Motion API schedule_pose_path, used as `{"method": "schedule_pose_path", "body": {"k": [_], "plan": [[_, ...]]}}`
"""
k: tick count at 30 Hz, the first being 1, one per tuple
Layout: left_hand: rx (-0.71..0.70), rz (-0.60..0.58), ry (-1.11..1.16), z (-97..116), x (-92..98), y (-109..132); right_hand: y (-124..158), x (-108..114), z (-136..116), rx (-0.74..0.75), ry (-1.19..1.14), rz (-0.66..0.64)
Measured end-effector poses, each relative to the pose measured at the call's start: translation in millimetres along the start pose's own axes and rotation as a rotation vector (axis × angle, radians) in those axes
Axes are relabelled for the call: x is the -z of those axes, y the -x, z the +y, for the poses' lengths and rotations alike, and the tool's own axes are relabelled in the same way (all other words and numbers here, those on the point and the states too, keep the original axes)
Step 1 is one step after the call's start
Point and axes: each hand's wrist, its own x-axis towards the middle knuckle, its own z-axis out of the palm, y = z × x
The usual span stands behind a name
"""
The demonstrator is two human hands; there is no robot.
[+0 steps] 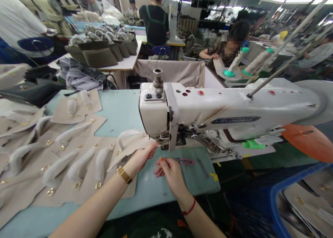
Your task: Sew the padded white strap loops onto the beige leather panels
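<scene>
My L hand [142, 158] grips a beige panel [131, 145] by its right edge, thumb on top, at the needle end of the machine [208, 109], centre of frame. Panel is tan & matt, w/ a white-wrapped handle arching over it & small gold fittings at the handle ends. Its held edge lifts off the table [122, 106] toward the machine. R hand [170, 171] sits just right of L, lower centre, fingers pinched shut; whatever's between them is too fine to see. Pink snips [186, 161] lie on the table just beside the R fingertips.

Room: teal top is bare in a strip behind the panel & in front of my hands. Its right edge ends under the machine arm. Left half is crowded w/ a spread of pieces [65, 161], overlapping. Blue crate [275, 196] lower right, cut off by the frame.

Needle & foot are hidden behind L fingers & the panel edge. Machine's name plate is unreadable. Far-left pieces run out of frame.
</scene>
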Motion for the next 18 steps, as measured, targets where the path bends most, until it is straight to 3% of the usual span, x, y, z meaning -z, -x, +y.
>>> {"method": "schedule_pose_path", "body": {"k": [9, 18], "plan": [[-0.062, -0.024, 0.045, -0.6, -2.4, -3.1, 3.9, -1.0, 3.3, 0.001, -0.021, -0.031], [-0.094, 0.153, 0.109, -6.2, -21.6, 6.8, 4.8, -3.5, 4.2, -0.042, -0.047, -0.067]]}}
